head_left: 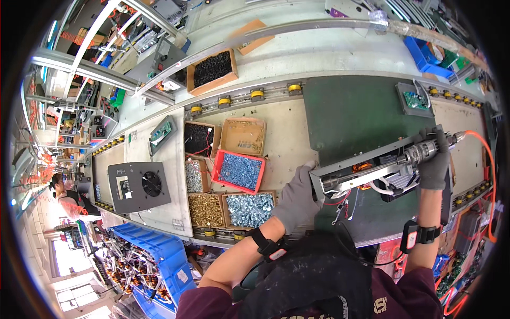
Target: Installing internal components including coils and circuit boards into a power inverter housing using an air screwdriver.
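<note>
Gripping the likely stiff sheet-metal chassis (366, 153) right of centre by its left end with left hand (298, 198), wrapping right hand (434, 164) around probably heavy pneumatic screwdriver (417, 154).

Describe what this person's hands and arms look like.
Grey fabric gloves cover the left hand and right hand. Each wrist has a black strap bearing a small, boxy, partly white device; a thin black cable runs near the right one. Maroon sleeves end around the elbows.

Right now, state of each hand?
Left hand: holding the dark grey metal casing by its left end.
Right hand: closed around the silver cylindrical power driver.
</note>
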Demonstrator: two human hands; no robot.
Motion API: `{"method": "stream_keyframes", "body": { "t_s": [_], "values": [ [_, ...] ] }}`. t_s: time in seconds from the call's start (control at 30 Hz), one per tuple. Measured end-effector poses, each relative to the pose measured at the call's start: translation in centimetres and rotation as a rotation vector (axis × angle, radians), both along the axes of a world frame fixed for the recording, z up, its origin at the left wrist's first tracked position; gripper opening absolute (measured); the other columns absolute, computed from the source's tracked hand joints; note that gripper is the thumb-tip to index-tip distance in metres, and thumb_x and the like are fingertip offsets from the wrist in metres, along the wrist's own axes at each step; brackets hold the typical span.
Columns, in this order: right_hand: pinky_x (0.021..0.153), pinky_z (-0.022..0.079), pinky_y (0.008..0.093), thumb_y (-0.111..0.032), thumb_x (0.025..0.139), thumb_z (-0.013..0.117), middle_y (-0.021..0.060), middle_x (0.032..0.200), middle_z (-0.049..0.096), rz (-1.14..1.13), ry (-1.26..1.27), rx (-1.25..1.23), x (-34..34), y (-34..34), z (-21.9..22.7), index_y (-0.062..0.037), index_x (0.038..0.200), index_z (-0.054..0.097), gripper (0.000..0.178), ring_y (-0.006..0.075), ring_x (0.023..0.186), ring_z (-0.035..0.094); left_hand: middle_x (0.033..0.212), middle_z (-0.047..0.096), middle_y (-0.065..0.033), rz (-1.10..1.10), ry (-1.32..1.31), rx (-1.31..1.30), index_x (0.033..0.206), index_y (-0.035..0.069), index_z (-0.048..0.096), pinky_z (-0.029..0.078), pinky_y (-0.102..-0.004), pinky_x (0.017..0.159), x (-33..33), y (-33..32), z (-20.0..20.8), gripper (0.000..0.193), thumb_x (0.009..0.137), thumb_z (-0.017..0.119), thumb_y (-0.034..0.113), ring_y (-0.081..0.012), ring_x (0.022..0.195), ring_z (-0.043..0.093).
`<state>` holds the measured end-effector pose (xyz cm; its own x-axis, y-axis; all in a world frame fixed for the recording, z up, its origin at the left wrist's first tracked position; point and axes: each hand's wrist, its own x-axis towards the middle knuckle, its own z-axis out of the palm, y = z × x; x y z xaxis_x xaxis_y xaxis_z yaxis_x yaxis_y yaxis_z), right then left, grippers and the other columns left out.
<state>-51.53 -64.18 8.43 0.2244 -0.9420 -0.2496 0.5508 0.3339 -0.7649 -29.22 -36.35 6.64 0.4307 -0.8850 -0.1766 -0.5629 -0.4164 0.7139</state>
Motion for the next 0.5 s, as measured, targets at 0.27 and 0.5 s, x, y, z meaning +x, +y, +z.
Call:
{"method": "stream_keyframes", "body": {
  "t_s": [0.27,0.5],
  "values": [
    [0.086,0.05,0.0315,-0.024,0.09,0.06,0.0066,0.095,0.063,0.186,0.179,-0.707,15.2,0.1,20.4,-0.0031,0.107,0.064,0.027,0.0157,0.091,0.061,0.107,0.058,-0.0234,0.068,0.014,0.083,0.129,0.007,0.037,0.05,-0.0518,0.079,-0.2,0.5,2.2,0.066,0.075,0.068,0.027,-0.0444,0.09,0.062],
    [0.067,0.046,0.029,-0.017,0.072,0.073,0.0045,0.082,0.063,-0.017,0.425,-1.244,40.2,4.4,30.3,-0.0033,0.102,0.059,0.036,0.0135,0.072,0.056,0.129,0.047,-0.0193,0.003,0.052,0.162,0.141,0.011,0.029,0.047,-0.0482,0.09,0.5,1.1,2.4,0.08,0.076,0.069,0.038,-0.0426,0.106,0.058]
  ]
}}
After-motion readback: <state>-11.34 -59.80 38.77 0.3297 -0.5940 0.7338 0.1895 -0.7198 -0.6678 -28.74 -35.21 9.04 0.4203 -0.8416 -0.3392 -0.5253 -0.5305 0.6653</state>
